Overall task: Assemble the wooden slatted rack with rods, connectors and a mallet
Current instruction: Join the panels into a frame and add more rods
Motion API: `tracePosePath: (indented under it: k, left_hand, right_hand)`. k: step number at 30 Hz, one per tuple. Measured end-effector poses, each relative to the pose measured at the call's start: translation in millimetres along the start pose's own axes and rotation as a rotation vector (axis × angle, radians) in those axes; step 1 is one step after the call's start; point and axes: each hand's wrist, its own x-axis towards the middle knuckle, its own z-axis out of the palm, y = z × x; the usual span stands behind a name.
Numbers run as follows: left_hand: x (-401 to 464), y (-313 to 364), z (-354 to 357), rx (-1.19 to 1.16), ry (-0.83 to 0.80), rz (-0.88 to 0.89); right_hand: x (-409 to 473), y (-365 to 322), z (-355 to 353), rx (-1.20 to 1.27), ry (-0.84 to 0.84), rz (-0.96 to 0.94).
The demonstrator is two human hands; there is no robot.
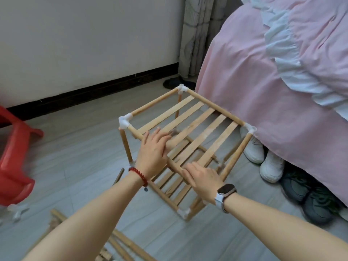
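A two-tier wooden slatted rack [190,117] stands on the floor, its rods joined by white plastic connectors [124,121]. My left hand [153,150] lies on the near top rod with fingers stretched over the slats. My right hand [202,178] rests over the same rod near its front corner, fingers bent down around it; that corner's connector is hidden under the hand. No mallet is visible.
Loose wooden rods [124,243] lie on the floor at the bottom left, with a white connector [18,210] beside a red plastic stool [15,155]. A bed with a pink cover [273,95] is at the right, with white shoes [263,157] and dark shoes beneath it.
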Motion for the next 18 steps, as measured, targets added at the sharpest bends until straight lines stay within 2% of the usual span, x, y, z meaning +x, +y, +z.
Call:
tracePosePath:
  k: [1, 3, 5, 6, 9, 12, 15, 18]
  left_hand:
    - [0, -10, -6, 0.115, 0.018, 0.008]
    - [5, -32, -17, 0.279, 0.000, -0.102]
    - [13, -48, -26, 0.264, -0.009, -0.239]
    - [17, -52, -29, 0.163, 0.013, -0.283]
    - [15, -57, -28, -0.364, 0.104, -0.445]
    - [-8, -68, -16, -0.638, 0.009, -0.608]
    - [-34, -74, -2, -0.765, -0.124, -0.634]
    - [-44, -69, 12, -0.698, -0.283, -0.452]
  right_hand:
    - [-5, 7, 0, -0.024, 0.036, -0.080]
    - [-13, 32, -2, -0.132, 0.153, -0.206]
    - [-21, 62, -11, -0.263, 0.209, -0.257]
    - [-24, 78, -18, -0.321, 0.246, -0.256]
    - [-30, 104, -38, -0.400, 0.331, -0.180]
    - [-12, 74, -39, -0.296, 0.354, -0.116]
    - [31, 7, -37, -0.062, 0.232, -0.148]
    - [75, -44, -31, 0.118, 0.031, -0.047]
